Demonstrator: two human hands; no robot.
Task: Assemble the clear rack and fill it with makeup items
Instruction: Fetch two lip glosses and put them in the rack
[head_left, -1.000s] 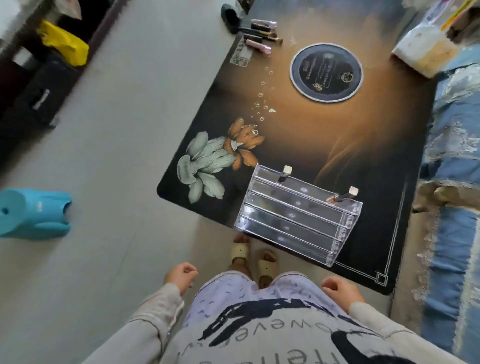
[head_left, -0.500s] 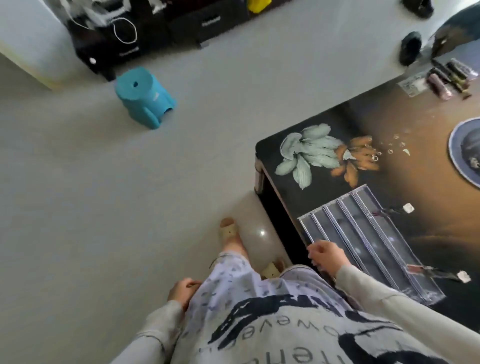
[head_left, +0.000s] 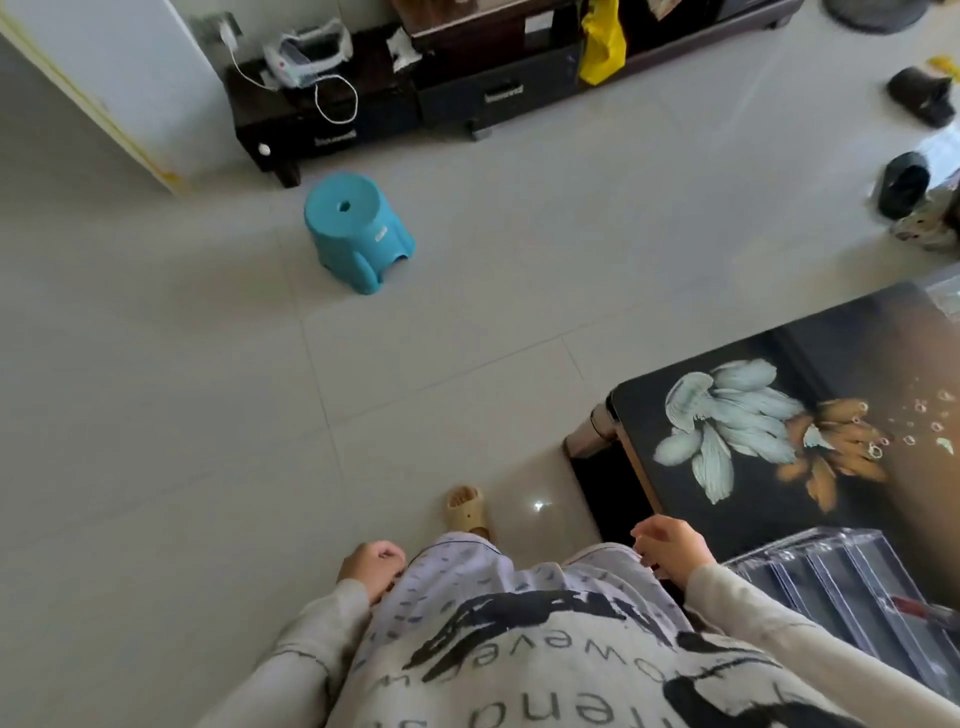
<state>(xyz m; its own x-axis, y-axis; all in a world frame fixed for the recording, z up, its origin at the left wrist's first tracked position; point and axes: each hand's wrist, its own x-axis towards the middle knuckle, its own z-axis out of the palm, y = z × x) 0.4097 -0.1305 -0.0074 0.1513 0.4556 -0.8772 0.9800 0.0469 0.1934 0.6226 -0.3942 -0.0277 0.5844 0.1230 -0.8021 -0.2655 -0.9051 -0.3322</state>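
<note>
The clear rack (head_left: 841, 587) stands on the dark painted table (head_left: 769, 364) at the lower right, partly cut off by the frame edge and by my right sleeve. One reddish makeup stick (head_left: 924, 609) lies in it. My left hand (head_left: 371, 566) hangs at my hip with fingers curled, holding nothing. My right hand (head_left: 670, 545) hovers near the table's front corner, left of the rack, fingers loosely bent and empty. The other makeup items are out of view.
A teal plastic stool (head_left: 356, 231) stands on the tiled floor ahead. A low dark cabinet (head_left: 415, 98) with a yellow bag (head_left: 602, 44) runs along the far wall. Black slippers (head_left: 906, 182) lie at the upper right. My sandalled foot (head_left: 467, 512) is beside the table.
The view has swung left, away from the table toward the floor and stool. The rack has slid to the lower right edge. My right hand came away from the rack's near end.
</note>
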